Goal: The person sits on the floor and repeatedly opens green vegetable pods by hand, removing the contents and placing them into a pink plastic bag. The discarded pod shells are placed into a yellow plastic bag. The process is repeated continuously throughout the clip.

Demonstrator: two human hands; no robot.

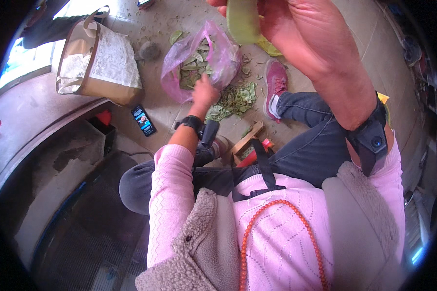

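My right hand (295, 32) is raised close to the camera at the top, holding a flat green bean pod (243, 22) whose upper end is cut off by the picture's edge. Lower down, my left hand (205, 91) reaches to the near rim of a pink plastic bag (173, 82) on the floor; whether its fingers hold anything is not clear. Inside the open bag lie many flat green pods (193, 67). A heap of green trimmings and pod pieces (240, 100) sits on the tiles beside the bag.
A white and tan carrier bag (113, 65) stands at the upper left, with a phone (144, 120) on the floor below it. A wooden-framed box (245, 145) and a red object (248, 159) are between my legs. Scattered trimmings litter the tiles.
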